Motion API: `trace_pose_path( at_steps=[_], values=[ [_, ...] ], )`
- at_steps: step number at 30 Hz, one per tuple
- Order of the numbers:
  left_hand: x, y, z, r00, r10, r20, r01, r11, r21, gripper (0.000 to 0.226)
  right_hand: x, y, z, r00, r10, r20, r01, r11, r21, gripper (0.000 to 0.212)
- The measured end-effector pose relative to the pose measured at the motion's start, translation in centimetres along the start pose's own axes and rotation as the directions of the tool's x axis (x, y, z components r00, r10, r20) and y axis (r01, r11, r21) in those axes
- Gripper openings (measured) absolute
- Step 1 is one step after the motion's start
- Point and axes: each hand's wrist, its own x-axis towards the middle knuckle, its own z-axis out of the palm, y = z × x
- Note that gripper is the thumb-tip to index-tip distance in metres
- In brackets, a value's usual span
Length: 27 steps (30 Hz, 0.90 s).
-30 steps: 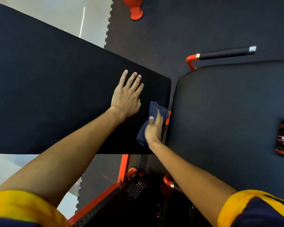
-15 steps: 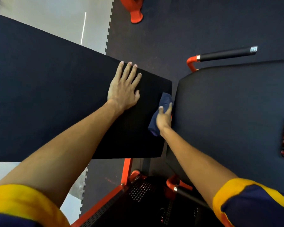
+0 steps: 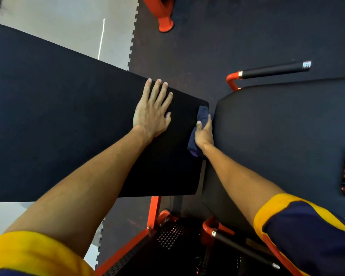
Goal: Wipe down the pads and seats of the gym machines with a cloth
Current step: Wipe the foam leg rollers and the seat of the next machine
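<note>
Cloth (image 3: 203, 114) has been pushed further along the long pad's (image 3: 68, 126) right end edge, now near its far corner, w/ the right hand (image 3: 204, 132) curled round it in the narrow gap btwn that pad and the seat pad (image 3: 287, 136). Left hand (image 3: 151, 114) is laid flat, fingers straight, tips at the far edge.

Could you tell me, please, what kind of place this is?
Most likely a gym: a long black pad and a second pad on an orange metal frame, a bar handle with a black grip, and interlocking rubber floor tiles. The right hand grips a cloth.
</note>
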Motion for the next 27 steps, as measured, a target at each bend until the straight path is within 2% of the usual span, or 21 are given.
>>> trace_pose_path(
  at_steps=[3,6,10,13,16,18,20,23,27],
  values=[
    [0.0,0.0,0.0,1.000,-0.011,0.006,0.011,1.000,0.003,0.069,-2.0,1.4,0.1,0.997,-0.048,0.060,0.049,0.999,-0.004,0.061],
    [0.0,0.0,0.1,1.000,-0.017,0.004,0.017,1.000,0.000,0.069,-4.1,1.0,1.2,0.971,-0.221,0.085,0.222,0.975,0.006,0.059],
    [0.0,0.3,0.1,1.000,-0.024,-0.006,0.024,1.000,-0.007,0.069,-1.8,-3.5,1.3,0.912,-0.409,0.038,0.410,0.912,-0.020,0.056],
    [0.2,0.3,0.4,0.999,-0.027,-0.019,0.027,1.000,0.000,0.068,2.0,-5.2,0.7,0.926,-0.377,-0.013,0.376,0.925,-0.053,0.054],
    [0.1,0.5,0.3,0.999,-0.023,-0.023,0.023,1.000,-0.008,0.068,4.5,-5.0,-0.3,0.983,-0.162,-0.083,0.161,0.987,-0.017,0.053],
    [0.2,0.6,0.5,0.999,-0.031,-0.030,0.031,0.999,0.006,0.068,4.5,-5.4,-0.2,0.991,-0.103,-0.090,0.103,0.995,-0.009,0.052],
    [0.3,0.6,0.6,0.999,-0.033,-0.036,0.033,0.999,0.004,0.068,3.5,-6.4,0.3,0.973,-0.222,-0.065,0.221,0.975,-0.012,0.050],
    [0.5,0.5,0.6,0.998,-0.037,-0.052,0.037,0.999,-0.001,0.068,2.4,-7.9,1.1,0.907,-0.420,0.012,0.420,0.905,-0.061,0.048],
    [0.6,0.9,0.7,0.997,-0.047,-0.053,0.047,0.999,-0.007,0.068,4.2,-9.0,0.5,0.915,-0.396,0.077,0.401,0.875,-0.271,0.055]
  ],
)
